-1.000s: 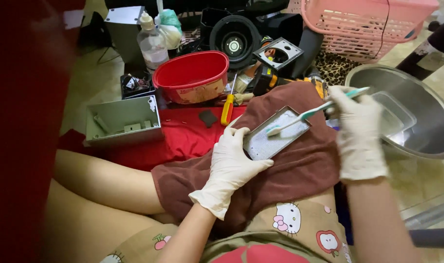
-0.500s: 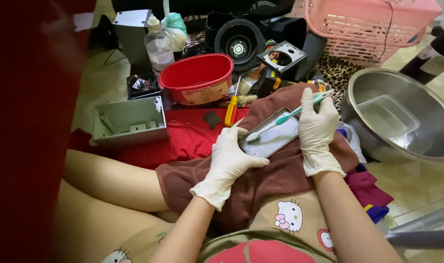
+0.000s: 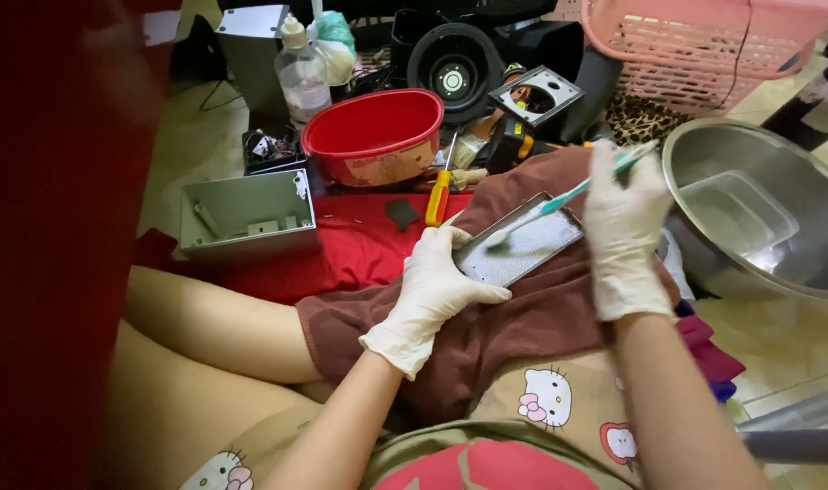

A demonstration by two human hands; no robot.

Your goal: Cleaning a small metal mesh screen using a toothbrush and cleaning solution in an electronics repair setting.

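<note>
Pink basket (image 3: 704, 45) cut off at top edge, steel basin (image 3: 704, 154) at right edge.

Two gloved hands are showing: the left hand (image 3: 436, 286) at centre and the right hand (image 3: 624, 227) right of centre. One toothbrush (image 3: 568, 195) and one flat metal plate (image 3: 520, 243) are sitting between them. One red bowl (image 3: 375, 136), one clear bottle (image 3: 302, 77) and one yellow-handled screwdriver (image 3: 439, 192) are lying toward the upper middle. One grey metal box (image 3: 246, 216) is resting at left, one steel basin (image 3: 768, 213) at right, and one pink basket (image 3: 704, 45) is standing at upper right.
</note>
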